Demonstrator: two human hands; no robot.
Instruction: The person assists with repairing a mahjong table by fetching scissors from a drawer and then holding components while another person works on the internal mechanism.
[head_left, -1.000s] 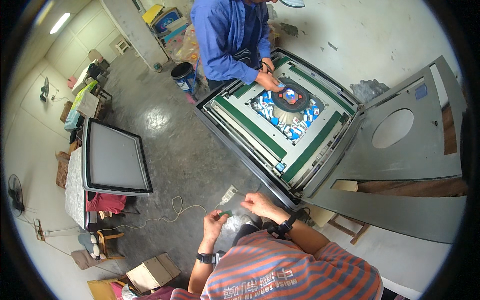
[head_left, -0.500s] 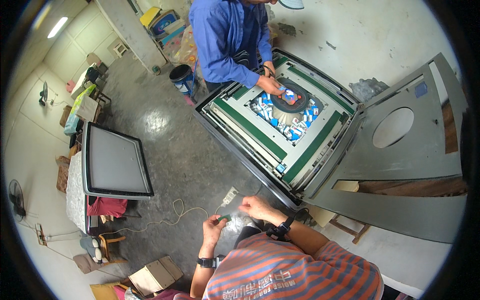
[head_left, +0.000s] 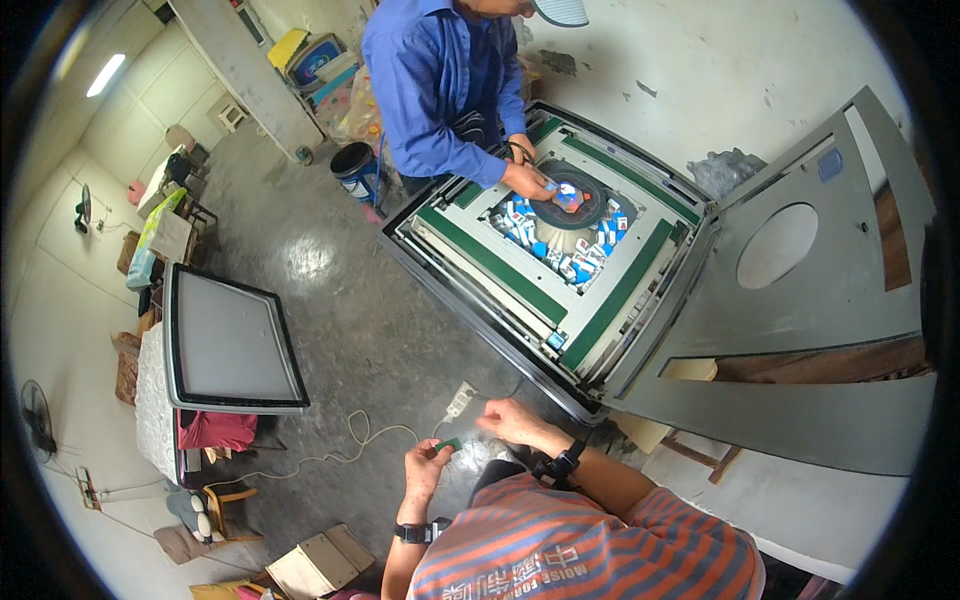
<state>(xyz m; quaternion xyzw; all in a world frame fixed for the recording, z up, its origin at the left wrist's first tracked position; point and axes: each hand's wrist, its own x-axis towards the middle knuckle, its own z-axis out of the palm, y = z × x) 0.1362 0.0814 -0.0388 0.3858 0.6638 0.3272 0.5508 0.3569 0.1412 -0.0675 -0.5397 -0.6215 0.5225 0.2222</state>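
Note:
Between the thumb and fingers of my left hand (head_left: 424,470) is a small flat green piece (head_left: 448,445), seemingly card-like. My right hand (head_left: 512,420) hovers just to its right, fingers curled and pinched together; whatever they may hold is too small to see. Both hands are low in front of my body, short of the near corner of an opened mahjong table (head_left: 497,258). Inside it, blue and white mahjong tiles (head_left: 578,268) lie around a dark round centre (head_left: 590,213). Across the table, a co-worker's hands (head_left: 528,178) are at that centre.
The table's grey cover panel (head_left: 800,330) stands tilted up at the right. A white power strip (head_left: 460,400) with a trailing cable (head_left: 350,440) lies on the floor beyond my hands. At left is a framed panel (head_left: 235,335); a black bucket (head_left: 355,170) stands by the co-worker.
The view has shifted slightly. My hands keep almost the same pose, and the green piece in my left hand now shows a little flatter. The co-worker's hands have moved slightly at the table's centre.

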